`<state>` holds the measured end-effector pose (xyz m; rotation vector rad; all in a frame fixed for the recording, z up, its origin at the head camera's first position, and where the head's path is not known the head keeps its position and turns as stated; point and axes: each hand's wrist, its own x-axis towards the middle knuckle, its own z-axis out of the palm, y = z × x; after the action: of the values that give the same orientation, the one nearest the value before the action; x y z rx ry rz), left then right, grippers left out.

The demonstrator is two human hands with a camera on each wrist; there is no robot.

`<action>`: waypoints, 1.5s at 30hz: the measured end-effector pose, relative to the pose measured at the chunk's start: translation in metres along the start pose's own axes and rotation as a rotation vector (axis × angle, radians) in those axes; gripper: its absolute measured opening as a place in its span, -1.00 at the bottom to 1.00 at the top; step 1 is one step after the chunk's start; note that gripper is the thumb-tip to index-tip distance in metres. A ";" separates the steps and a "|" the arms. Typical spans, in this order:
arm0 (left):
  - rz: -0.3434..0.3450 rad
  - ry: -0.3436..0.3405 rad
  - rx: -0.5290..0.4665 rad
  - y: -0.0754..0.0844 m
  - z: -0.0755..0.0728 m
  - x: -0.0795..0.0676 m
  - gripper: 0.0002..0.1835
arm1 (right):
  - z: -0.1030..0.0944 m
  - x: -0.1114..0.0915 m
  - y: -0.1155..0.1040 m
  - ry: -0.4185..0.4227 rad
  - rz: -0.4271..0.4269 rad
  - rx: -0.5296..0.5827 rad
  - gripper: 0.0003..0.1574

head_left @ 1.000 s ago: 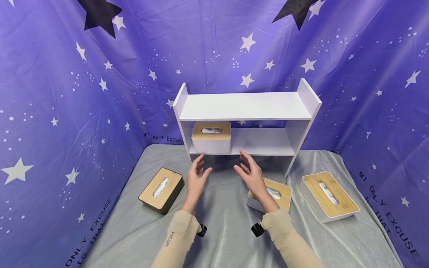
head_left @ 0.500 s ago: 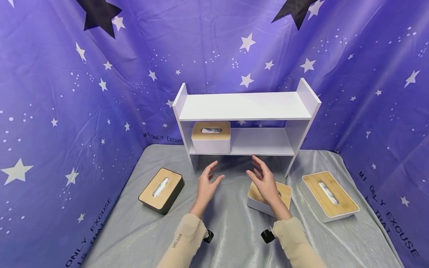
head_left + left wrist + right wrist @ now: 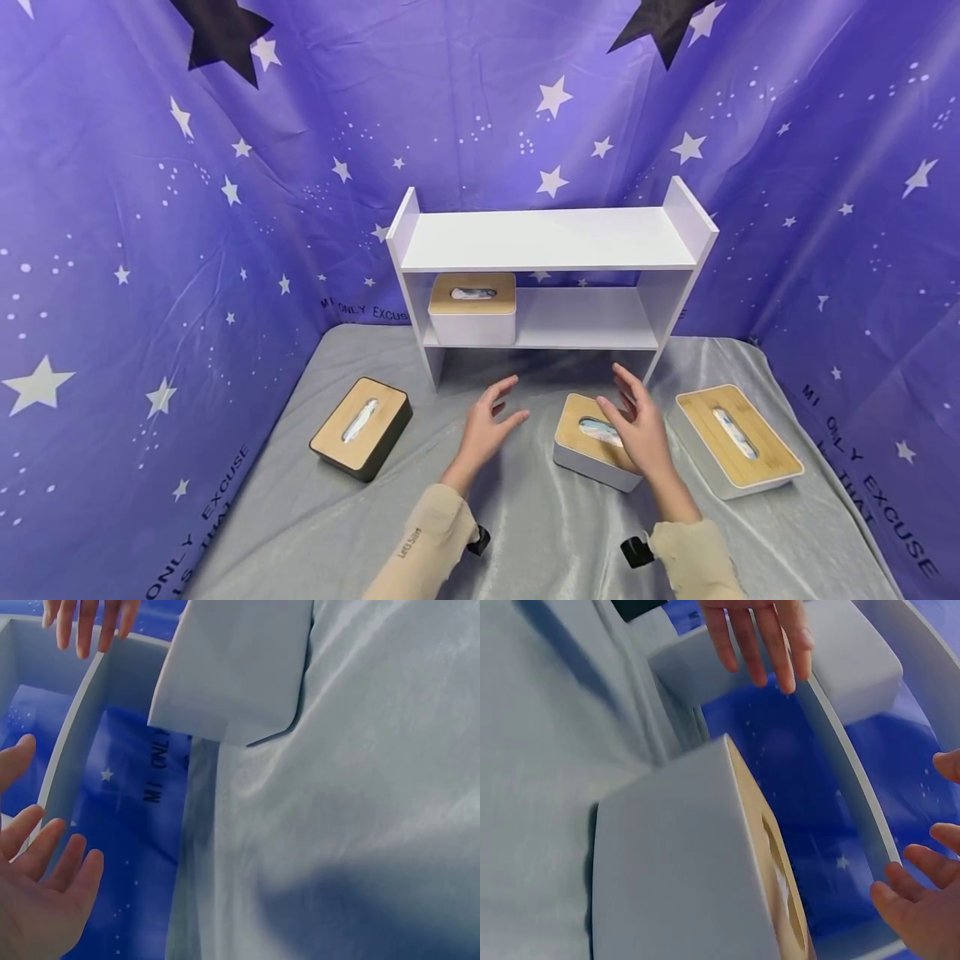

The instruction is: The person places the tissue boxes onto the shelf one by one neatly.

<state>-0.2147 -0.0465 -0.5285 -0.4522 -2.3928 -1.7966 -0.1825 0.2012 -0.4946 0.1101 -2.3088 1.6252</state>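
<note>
A white tissue box with a wooden lid (image 3: pixel 585 429) lies on the grey cloth in front of the shelf. Over its right part hovers my right hand (image 3: pixel 643 433), fingers apart and holding nothing; it covers the lid's right end. To the left of that box my left hand (image 3: pixel 482 433) hangs above the cloth, fingers loosely spread, with nothing in its grasp. In the right wrist view the box's white side (image 3: pixel 679 855) stands close, with my right fingers at the right edge. The left wrist view shows the same box (image 3: pixel 236 671) from its other side.
A white two-tier shelf (image 3: pixel 551 237) stands at the back, with another white tissue box (image 3: pixel 473 327) on its lower board at left. A dark tissue box (image 3: pixel 362 427) sits at left, a larger white one (image 3: pixel 738 437) at right. Star-printed curtains surround the grey-covered table.
Both hands have moved right and back toward the body, away from the shelf's lower board. My right hand has come over the right part of the nearer white tissue box. The boxes stay put.
</note>
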 end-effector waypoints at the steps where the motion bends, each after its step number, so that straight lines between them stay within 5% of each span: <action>1: -0.005 -0.014 -0.002 -0.001 0.002 -0.001 -0.38 | -0.003 -0.002 0.001 0.013 0.002 -0.004 -0.27; 15: 0.008 -0.126 0.011 -0.008 0.028 -0.005 -0.36 | -0.028 -0.023 0.025 0.089 0.051 -0.048 -0.25; 45: -0.118 -0.233 -0.034 -0.014 0.058 -0.012 -0.29 | -0.023 -0.060 0.052 0.090 0.236 -0.035 -0.05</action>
<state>-0.2025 0.0036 -0.5616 -0.5631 -2.5958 -1.9337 -0.1332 0.2341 -0.5519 -0.2470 -2.3520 1.6588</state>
